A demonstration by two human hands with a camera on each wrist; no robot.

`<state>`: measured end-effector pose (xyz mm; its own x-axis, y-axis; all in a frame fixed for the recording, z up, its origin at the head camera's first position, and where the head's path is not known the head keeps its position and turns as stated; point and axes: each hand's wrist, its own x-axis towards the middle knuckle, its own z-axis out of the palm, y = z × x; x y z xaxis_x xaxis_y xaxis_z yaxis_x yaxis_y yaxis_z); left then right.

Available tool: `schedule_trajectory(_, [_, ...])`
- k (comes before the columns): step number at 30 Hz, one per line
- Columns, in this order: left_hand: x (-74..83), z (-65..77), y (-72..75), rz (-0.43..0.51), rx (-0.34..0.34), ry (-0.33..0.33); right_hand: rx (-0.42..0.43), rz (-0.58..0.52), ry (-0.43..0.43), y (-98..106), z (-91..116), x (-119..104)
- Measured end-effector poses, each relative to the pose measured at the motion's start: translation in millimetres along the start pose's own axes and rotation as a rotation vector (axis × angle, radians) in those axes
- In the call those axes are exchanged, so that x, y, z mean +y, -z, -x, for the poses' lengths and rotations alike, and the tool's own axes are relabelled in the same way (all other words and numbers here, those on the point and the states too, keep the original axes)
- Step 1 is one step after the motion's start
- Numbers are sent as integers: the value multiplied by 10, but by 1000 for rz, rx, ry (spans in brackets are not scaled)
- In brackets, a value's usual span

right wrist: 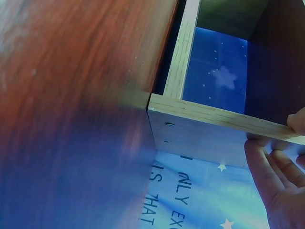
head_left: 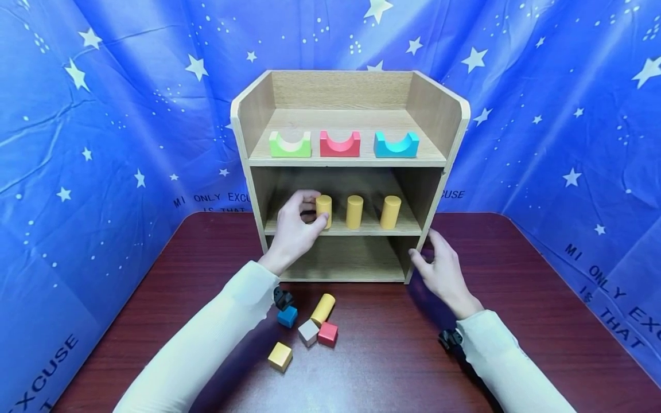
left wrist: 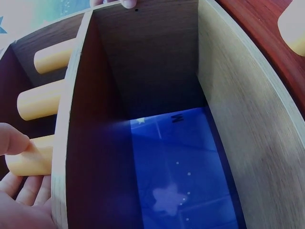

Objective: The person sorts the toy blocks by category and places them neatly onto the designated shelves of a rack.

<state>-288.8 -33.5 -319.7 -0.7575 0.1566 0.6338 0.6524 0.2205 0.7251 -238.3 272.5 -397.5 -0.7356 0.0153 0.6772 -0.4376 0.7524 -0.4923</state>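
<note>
- Bottom bay [head_left: 341, 261]: front open, reachable between forearms [head_left: 206, 335].
- Middle bay [head_left: 369, 221]: left grip [head_left: 295, 226] blocks left end; narrow gaps between upright cylinders [head_left: 354, 212].
- Right wall [head_left: 422, 195]: right grip [head_left: 441, 269] straddles front edge.
- Tabletop [head_left: 382, 355]: blocks [head_left: 308, 332] obstruct left of centre; free room rightward.

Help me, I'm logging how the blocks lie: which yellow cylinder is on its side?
The yellow cylinder on the table, near the red cube. The other three cylinders stand upright on the middle shelf.
</note>
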Motion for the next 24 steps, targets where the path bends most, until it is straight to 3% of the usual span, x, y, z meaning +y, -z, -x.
schedule_trajectory(17, [0, -5, -13, -13, -1, 5, -3, -5, -4, 1, 0, -2])
schedule_trajectory(24, [6, 14, 12, -54, 10, -23, 2, -15, 6, -3, 4, 9])
